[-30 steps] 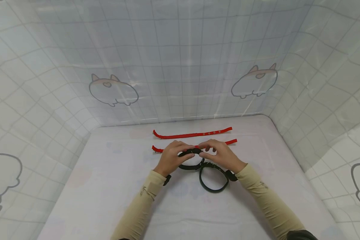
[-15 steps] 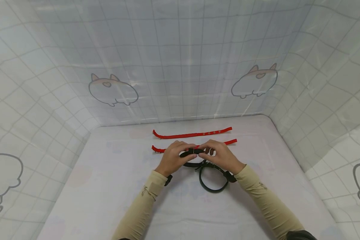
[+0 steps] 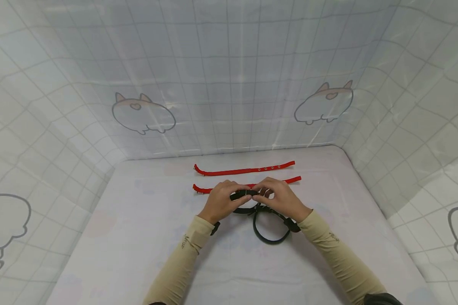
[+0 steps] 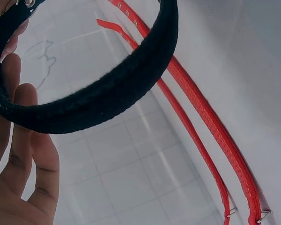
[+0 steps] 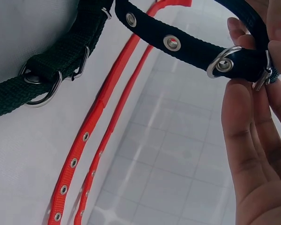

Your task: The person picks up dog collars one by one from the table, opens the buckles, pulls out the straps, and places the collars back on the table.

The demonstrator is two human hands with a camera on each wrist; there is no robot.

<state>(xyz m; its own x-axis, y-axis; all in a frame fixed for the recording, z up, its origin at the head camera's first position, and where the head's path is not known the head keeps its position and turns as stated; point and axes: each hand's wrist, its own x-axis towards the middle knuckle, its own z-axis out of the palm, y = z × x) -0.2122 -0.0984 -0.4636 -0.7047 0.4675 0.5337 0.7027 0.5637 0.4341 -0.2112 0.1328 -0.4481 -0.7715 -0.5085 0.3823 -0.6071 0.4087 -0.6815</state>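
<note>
A dark collar (image 3: 237, 195) with metal eyelets, a ring and a buckle is bent into a loop between my hands. My left hand (image 3: 219, 199) pinches its left part with thumb and fingers. At the buckle (image 5: 262, 77), my right hand (image 3: 284, 199) pinches the strap. The right wrist view shows the strap's eyelet end running through the buckle area, with a ring round it; fingers hide part of this. A second, dark green collar (image 3: 272, 242), fastened in a loop, lies on the table below the right hand.
Two red collars (image 3: 233, 172) with eyelets lie stretched out beyond the hands, roughly parallel; the nearer red collar (image 3: 293, 180) is partly hidden by them. A pale cloth covers the table (image 3: 137, 237). Grid-patterned sheets (image 3: 229, 106) stand round the back and sides.
The held collar's loop has tilted and looks flatter from the head view. Both hands stay nearly in place, the right fingers closing in at the buckle. The other collars have not moved.
</note>
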